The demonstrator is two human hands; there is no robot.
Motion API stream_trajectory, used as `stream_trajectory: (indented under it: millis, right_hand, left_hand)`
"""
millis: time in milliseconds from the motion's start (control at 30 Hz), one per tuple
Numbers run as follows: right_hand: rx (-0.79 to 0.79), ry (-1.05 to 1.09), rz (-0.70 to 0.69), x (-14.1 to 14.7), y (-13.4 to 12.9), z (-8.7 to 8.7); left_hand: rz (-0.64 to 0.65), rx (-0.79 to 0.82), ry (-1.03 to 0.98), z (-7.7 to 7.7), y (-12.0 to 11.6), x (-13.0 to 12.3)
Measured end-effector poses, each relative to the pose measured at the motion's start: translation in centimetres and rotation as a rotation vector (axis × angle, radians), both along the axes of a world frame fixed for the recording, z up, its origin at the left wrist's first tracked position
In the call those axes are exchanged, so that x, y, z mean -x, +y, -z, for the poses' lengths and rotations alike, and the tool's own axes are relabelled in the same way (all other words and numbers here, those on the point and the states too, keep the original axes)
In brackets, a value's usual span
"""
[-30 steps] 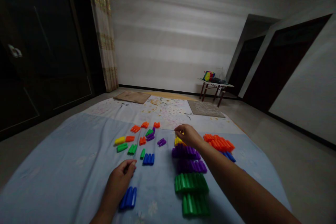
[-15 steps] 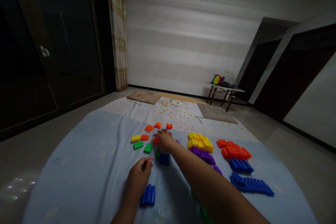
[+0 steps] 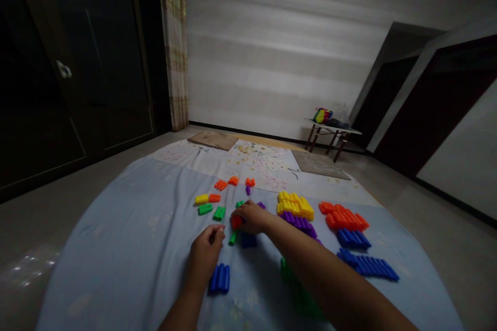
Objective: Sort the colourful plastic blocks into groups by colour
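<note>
My right hand (image 3: 249,216) has its fingers closed on a red plastic block (image 3: 236,221) over the middle of the cloth. Below that block lie a green block (image 3: 232,238) and a dark blue block (image 3: 249,240), partly covered by the hand. Another green block (image 3: 239,204) shows just behind the fingers. My left hand (image 3: 207,242) rests on the cloth to the left, thumb and fingers curled together, with nothing seen in them. Nearest to it are a green block (image 3: 219,213) beyond the fingertips and a group of blue blocks (image 3: 220,279) by the wrist.
Rows of yellow (image 3: 295,205), purple (image 3: 298,223), orange (image 3: 344,216) and blue blocks (image 3: 373,265) lie on the right. Green blocks (image 3: 286,270) sit partly under my right forearm. Small orange blocks (image 3: 221,184) are farther back. Two flat mats (image 3: 321,164) lie at the far edge.
My right hand has come nearer to me, bringing the red block along. A purple block and a green one behind it now show. The left hand has hardly moved.
</note>
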State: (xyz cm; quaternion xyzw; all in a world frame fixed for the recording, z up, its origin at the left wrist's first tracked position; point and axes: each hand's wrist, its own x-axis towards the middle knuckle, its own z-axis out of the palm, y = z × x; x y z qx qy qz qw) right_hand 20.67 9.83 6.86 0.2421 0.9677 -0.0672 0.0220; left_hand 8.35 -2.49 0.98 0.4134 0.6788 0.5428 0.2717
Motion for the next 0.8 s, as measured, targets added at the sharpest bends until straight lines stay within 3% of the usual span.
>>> stream_trajectory:
  millis: [267,400,500,667,800]
  right_hand:
    - [0.071,-0.046,-0.065,-3.1,-5.5,-1.1]
    - [0.042,0.139,0.036,-4.2,-8.3,-1.9]
    - [0.037,0.236,0.017,-3.8,-10.6,-1.0]
    - [-0.043,0.205,0.008,-2.4,-12.7,1.3]
    - [-0.023,0.207,-0.004,-3.4,-13.1,0.8]
  left_hand:
    - [-0.025,-0.007,-0.021,-0.4,0.0,-0.1]
    - [-0.049,0.003,-0.02,-1.0,-0.1,-0.2]
    - [-0.073,-0.011,-0.019,-1.2,-0.1,-0.1]
    - [-0.103,-0.008,-0.052,-1.2,-0.1,0.2]
    - [-0.112,0.033,-0.055,-1.4,0.1,0.3]
